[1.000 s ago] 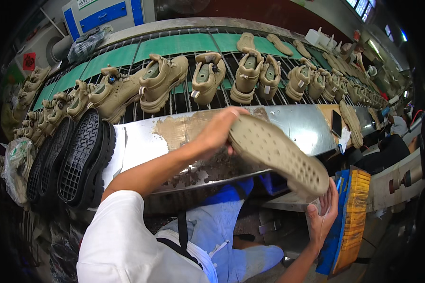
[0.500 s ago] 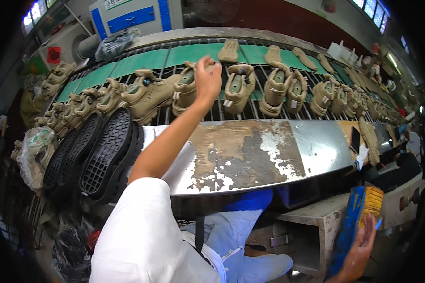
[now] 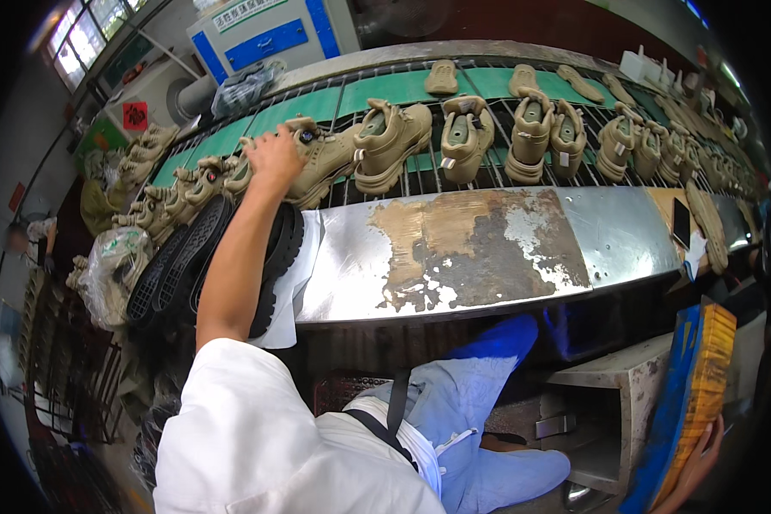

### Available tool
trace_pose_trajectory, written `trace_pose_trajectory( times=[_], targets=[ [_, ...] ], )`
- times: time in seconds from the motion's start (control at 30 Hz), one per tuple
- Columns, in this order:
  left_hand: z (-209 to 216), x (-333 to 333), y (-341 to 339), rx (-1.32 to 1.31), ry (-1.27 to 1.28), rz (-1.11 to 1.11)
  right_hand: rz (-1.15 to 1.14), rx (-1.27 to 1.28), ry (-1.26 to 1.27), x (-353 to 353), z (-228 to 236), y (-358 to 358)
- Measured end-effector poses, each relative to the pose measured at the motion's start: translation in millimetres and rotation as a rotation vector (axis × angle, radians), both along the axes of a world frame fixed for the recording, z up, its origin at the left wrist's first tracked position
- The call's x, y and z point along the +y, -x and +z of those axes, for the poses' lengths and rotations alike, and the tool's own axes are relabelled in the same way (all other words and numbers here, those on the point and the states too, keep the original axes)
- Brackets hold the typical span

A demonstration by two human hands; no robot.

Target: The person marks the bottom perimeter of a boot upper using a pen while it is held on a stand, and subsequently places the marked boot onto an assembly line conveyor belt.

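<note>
My left hand (image 3: 274,156) reaches far forward over the bench and closes on the heel end of a tan shoe (image 3: 325,158) lying on the slatted conveyor (image 3: 403,86). More tan shoes (image 3: 464,137) stand in a row along the belt to its right and left. My right hand (image 3: 696,458) hangs low at the bottom right, its fingers spread against the lower edge of a blue and yellow box (image 3: 698,377). It holds nothing that I can see.
A worn metal bench top (image 3: 617,231) runs in front of the conveyor. Black soles (image 3: 171,265) are stacked at its left end, and a tan sole (image 3: 707,227) and a dark phone (image 3: 681,223) lie at its right. A blue machine (image 3: 265,34) stands behind the belt.
A second ago both hands held a tan sole over the bench. My left hand then went up to the conveyor and now sits further left on a shoe; my right hand dropped beside the box.
</note>
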State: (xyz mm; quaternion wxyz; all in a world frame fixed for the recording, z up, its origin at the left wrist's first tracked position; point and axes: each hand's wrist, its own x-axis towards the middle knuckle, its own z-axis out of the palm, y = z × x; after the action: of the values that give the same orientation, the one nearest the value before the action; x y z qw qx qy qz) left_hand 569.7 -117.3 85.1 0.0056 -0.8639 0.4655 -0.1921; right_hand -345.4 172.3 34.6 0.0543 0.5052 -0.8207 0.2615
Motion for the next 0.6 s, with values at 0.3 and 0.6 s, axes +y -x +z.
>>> trace_pose_trajectory(
  times=[0.3, 0.6],
  targets=[
    [-30.6, -46.9, -37.4, 0.317, 0.029, 0.117, 0.016, 0.046, -0.025, -6.0, -17.3, 12.0],
    [-132.0, -81.6, -48.9, 0.802, 1.041, -0.067, 0.001, -0.012, -0.051, -10.5, -16.2, 4.6]
  ],
)
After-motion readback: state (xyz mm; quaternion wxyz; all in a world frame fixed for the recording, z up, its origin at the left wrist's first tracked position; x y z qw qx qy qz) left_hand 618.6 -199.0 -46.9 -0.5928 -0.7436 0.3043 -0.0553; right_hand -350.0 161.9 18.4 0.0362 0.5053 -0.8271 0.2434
